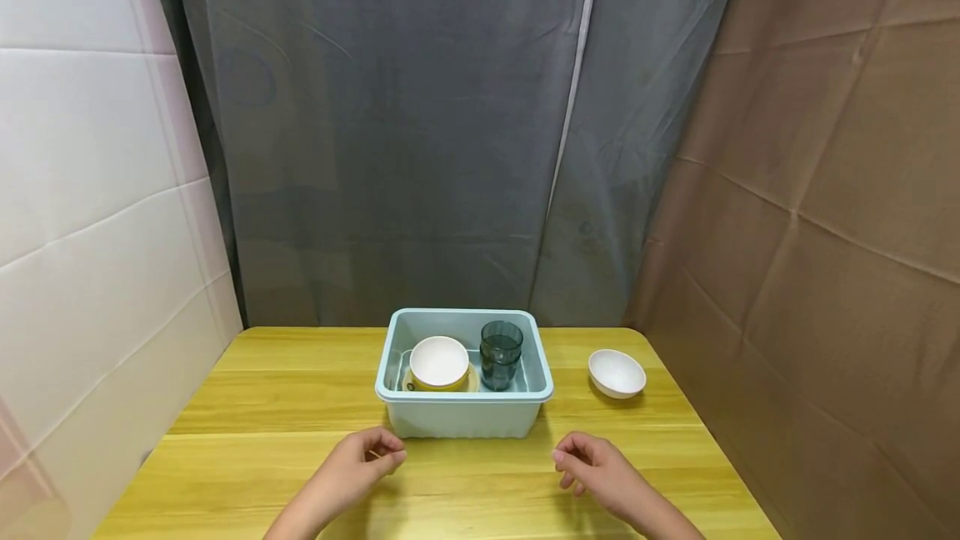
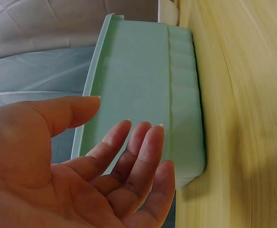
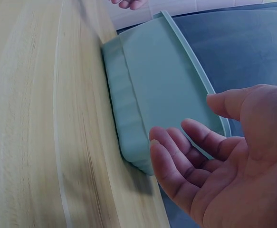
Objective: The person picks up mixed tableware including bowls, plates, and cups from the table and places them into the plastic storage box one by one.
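A pale blue-green plastic basin (image 1: 465,419) stands on the wooden table. Inside it, a white bowl (image 1: 439,361) sits on top of something yellow at the left, and two dark clear cups (image 1: 500,357) are stacked at the right. My left hand (image 1: 358,467) hovers in front of the basin's left corner, fingers loosely curled around nothing. Near the front right corner is my right hand (image 1: 597,472), also holding nothing, its fingers relaxed. Both wrist views show a gap between the thumb and the other fingers. Another white bowl (image 1: 617,374) rests on the table to the right of the basin.
The wooden table (image 1: 277,407) has rounded far corners. A grey curtain (image 1: 390,140) hangs behind it, a white cloth (image 1: 97,157) at the left and a brown cloth (image 1: 840,215) at the right.
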A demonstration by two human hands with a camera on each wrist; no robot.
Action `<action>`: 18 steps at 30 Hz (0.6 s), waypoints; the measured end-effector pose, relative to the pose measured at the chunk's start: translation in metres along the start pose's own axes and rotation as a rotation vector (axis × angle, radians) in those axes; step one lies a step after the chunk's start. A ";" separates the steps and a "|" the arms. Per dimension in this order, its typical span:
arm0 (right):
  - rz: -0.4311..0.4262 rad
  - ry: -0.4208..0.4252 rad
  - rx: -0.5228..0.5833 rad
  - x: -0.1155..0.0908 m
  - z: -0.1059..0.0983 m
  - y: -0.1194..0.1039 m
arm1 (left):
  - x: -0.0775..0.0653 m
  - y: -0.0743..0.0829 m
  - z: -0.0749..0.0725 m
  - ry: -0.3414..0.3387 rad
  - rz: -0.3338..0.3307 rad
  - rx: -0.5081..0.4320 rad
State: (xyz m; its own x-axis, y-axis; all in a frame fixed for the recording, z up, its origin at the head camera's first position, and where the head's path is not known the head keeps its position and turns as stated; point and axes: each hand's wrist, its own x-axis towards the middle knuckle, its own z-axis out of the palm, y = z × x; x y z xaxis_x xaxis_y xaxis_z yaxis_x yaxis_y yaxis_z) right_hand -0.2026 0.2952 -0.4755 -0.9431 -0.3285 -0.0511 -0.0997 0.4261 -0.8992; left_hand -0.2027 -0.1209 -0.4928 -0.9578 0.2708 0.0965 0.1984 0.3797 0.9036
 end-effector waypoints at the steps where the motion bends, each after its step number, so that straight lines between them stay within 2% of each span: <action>1: 0.000 0.000 0.001 0.001 -0.001 0.000 | 0.000 0.000 0.000 -0.001 -0.003 -0.001; 4: -0.011 0.011 -0.007 0.003 -0.005 0.003 | 0.000 0.000 0.001 -0.002 -0.009 -0.003; 6: -0.004 0.048 -0.024 0.007 -0.012 0.006 | 0.000 -0.001 0.002 -0.003 -0.015 -0.006; 9: 0.045 0.179 -0.058 0.016 -0.029 0.014 | 0.000 -0.003 0.002 -0.004 -0.021 -0.008; 13: 0.108 0.384 -0.143 0.033 -0.064 0.029 | 0.001 -0.005 0.002 -0.004 -0.024 -0.016; 18: 0.164 0.527 -0.328 0.051 -0.113 0.055 | 0.000 -0.007 0.003 -0.011 -0.025 -0.010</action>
State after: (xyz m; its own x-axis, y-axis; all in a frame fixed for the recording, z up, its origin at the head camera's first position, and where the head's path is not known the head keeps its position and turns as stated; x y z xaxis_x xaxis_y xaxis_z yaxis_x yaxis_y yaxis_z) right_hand -0.2923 0.3971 -0.4780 -0.9755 0.1855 0.1186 0.0460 0.6985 -0.7141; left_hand -0.2038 -0.1211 -0.5007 -0.9601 0.2710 0.0693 0.1723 0.3776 0.9098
